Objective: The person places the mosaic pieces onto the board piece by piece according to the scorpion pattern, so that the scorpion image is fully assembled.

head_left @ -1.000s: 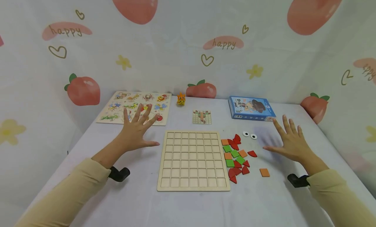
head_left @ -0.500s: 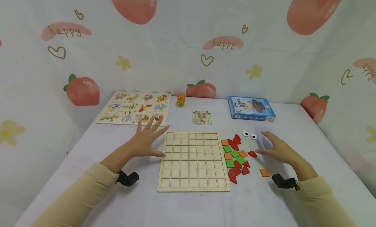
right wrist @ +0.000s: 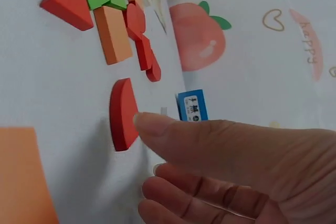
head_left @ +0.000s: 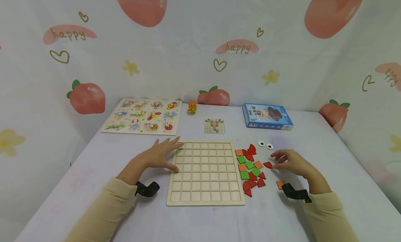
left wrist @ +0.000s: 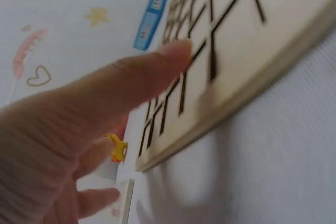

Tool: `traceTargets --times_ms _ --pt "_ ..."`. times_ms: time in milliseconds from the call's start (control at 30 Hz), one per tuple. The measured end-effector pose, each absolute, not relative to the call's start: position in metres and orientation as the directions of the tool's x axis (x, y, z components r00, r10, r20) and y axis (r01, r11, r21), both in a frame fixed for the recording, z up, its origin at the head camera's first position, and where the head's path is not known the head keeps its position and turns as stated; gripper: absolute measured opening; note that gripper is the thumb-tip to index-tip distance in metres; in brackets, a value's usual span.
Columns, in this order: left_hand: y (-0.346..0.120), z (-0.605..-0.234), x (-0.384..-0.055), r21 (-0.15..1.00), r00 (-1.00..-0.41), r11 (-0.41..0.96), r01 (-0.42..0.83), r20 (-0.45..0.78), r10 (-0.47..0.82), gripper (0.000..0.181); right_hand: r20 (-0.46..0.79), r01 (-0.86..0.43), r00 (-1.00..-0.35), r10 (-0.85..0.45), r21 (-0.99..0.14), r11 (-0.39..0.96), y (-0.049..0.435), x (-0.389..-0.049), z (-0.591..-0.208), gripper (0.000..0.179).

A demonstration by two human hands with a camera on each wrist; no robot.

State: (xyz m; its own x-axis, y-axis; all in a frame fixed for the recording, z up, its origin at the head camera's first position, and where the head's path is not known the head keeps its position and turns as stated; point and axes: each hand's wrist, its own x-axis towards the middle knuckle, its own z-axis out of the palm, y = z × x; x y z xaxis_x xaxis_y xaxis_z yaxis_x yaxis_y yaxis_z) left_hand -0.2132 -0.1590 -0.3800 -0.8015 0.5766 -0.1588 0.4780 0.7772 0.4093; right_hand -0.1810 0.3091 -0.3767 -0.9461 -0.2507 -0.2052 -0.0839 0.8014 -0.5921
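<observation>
My left hand (head_left: pixel 156 155) is at the left edge of a wooden grid board (head_left: pixel 205 168), fingers spread, thumb and fingertips over its rim. The left wrist view has the thumb (left wrist: pixel 142 74) in front of the grid. On the right, my right hand (head_left: pixel 296 164) is close beside a red quarter-round tile (head_left: pixel 267 164) lying on the table. In the right wrist view its thumb tip overlaps the edge of that red tile (right wrist: pixel 123 115), while the other fingers are loosely bent below, apart from it. Several red, green (head_left: pixel 249 165) and orange tiles lie along the board's right side.
Two white eye discs (head_left: pixel 261 144) lie above the tiles; an orange square (head_left: pixel 280 185) is partly behind the right wrist camera. Farther back are a pattern card (head_left: pixel 214 126), a blue box (head_left: pixel 267 116), an insect puzzle board (head_left: pixel 142 116) and a small orange toy (head_left: pixel 192 106).
Both hands have come inward and down: the left to the grid board's edge, the right to the red tile, its fingers bending from a wide spread. The tiles have stayed put.
</observation>
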Motion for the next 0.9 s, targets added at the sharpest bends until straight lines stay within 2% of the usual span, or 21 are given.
traceTargets --times_ms 133,400,667,900 --pt "-0.158 -0.385 -0.213 0.46 -0.803 0.78 0.425 -0.206 0.559 0.09 -0.219 -0.065 -0.944 -0.245 -0.607 0.792 0.307 -0.182 -0.381 0.036" --pt "-0.156 -0.395 -0.213 0.547 -0.807 0.754 0.364 -0.22 0.549 0.09 -0.217 -0.06 -0.948 -0.234 -0.598 0.799 0.306 -0.183 -0.388 0.027" --pt "-0.159 -0.402 -0.213 0.569 -0.81 0.734 0.372 -0.187 0.556 0.089 -0.148 -0.132 -0.946 -0.287 -0.633 0.763 0.304 -0.183 -0.396 0.037" --pt "-0.159 -0.406 -0.214 0.581 -0.821 0.719 0.381 -0.144 0.552 0.077 -0.094 -0.206 -0.938 -0.333 -0.621 0.756 0.301 -0.184 -0.4 0.023"
